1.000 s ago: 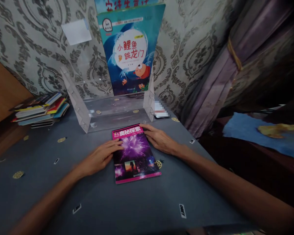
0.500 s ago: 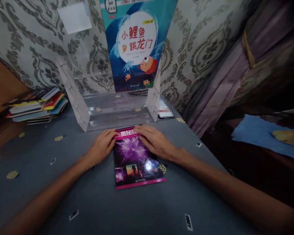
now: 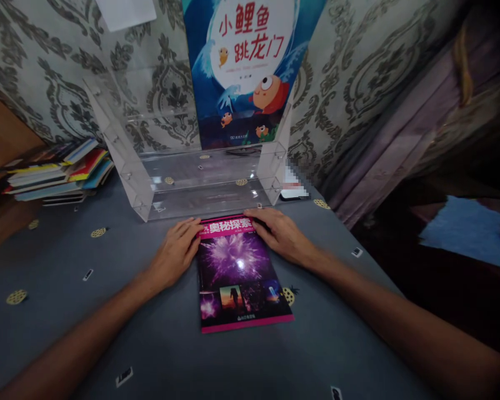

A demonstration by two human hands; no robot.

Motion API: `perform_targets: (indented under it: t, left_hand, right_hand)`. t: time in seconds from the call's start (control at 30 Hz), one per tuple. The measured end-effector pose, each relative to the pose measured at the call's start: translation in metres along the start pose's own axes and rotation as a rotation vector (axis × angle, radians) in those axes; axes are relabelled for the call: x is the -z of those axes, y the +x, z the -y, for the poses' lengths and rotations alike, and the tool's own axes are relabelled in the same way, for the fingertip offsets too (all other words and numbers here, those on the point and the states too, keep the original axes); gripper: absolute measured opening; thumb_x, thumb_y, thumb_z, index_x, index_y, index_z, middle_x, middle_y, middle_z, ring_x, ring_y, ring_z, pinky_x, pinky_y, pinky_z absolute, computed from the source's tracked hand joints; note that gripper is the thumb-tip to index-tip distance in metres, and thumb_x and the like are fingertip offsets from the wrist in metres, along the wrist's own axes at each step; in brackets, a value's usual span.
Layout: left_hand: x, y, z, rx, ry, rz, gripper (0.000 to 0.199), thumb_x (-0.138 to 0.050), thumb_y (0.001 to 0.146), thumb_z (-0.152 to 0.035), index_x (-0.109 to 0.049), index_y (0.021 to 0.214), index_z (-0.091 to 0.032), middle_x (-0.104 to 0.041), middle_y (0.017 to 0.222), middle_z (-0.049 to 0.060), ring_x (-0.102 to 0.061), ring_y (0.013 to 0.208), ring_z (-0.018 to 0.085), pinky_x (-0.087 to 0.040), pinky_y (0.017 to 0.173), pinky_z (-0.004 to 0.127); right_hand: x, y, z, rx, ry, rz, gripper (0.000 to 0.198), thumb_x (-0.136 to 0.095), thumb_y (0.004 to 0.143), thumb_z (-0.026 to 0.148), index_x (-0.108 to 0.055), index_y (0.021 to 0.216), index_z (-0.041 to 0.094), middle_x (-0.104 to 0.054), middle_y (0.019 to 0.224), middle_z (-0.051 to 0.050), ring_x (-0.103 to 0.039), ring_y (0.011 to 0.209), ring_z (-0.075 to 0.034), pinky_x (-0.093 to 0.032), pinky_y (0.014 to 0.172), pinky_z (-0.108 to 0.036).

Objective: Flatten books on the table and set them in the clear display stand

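Head view: your left hand and right hand, fingers stretched, not gripping, touch the upper edges of the purple book, flat just before the clear rack. Pushed forward, the book could hit this rack in its way. Left of the rack is a book stack; in the rack's rear, a blue book.
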State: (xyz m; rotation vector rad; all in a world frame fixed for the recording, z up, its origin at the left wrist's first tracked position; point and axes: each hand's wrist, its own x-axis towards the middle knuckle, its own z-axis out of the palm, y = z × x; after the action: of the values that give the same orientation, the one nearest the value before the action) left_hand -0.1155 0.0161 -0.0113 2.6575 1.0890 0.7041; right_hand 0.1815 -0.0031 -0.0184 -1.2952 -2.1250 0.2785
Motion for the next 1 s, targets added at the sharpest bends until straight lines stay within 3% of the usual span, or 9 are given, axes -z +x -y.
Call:
perform_targets:
  t: [0.3,0.43,0.7,1.0]
  left_hand:
    - [0.004,0.005,-0.004,-0.061,0.112,0.064,0.039,-0.038,0.101,-0.016,-0.059,0.133,-0.021,-0.056,0.141,0.013,-0.043,0.14,0.029,-0.04,0.113,0.056]
    - [0.009,0.013,-0.008,-0.071,0.149,0.099,0.039,-0.04,0.098,-0.013,-0.062,0.128,-0.021,-0.055,0.14,0.013,-0.043,0.138,0.031,-0.04,0.112,0.058]
    - [0.009,0.031,-0.031,-0.123,0.102,0.175,0.031,-0.041,0.098,-0.014,-0.063,0.119,-0.019,-0.062,0.123,0.012,-0.056,0.115,0.028,-0.048,0.101,0.052]
    - [-0.008,0.03,-0.056,-0.17,0.053,0.208,0.031,-0.041,0.102,-0.027,-0.055,0.129,-0.018,-0.055,0.14,0.016,-0.05,0.132,0.032,-0.04,0.109,0.056]
  right_hand:
    - [0.001,-0.001,0.002,0.03,0.027,-0.01,0.034,-0.046,0.099,0.024,-0.063,0.127,0.021,-0.07,0.126,-0.012,-0.064,0.118,-0.027,-0.05,0.104,-0.052]
    - [0.001,-0.002,0.002,0.027,0.03,-0.012,0.034,-0.047,0.098,0.022,-0.062,0.128,0.025,-0.07,0.127,-0.009,-0.064,0.12,-0.026,-0.05,0.105,-0.052]
    - [0.001,-0.002,0.004,0.019,0.051,-0.015,0.034,-0.046,0.098,0.02,-0.063,0.127,0.02,-0.07,0.126,-0.012,-0.064,0.119,-0.027,-0.05,0.104,-0.051]
    - [0.004,-0.002,0.001,-0.094,0.153,-0.017,0.037,-0.044,0.096,0.018,-0.065,0.126,0.021,-0.071,0.122,-0.01,-0.066,0.113,-0.026,-0.052,0.1,-0.048]
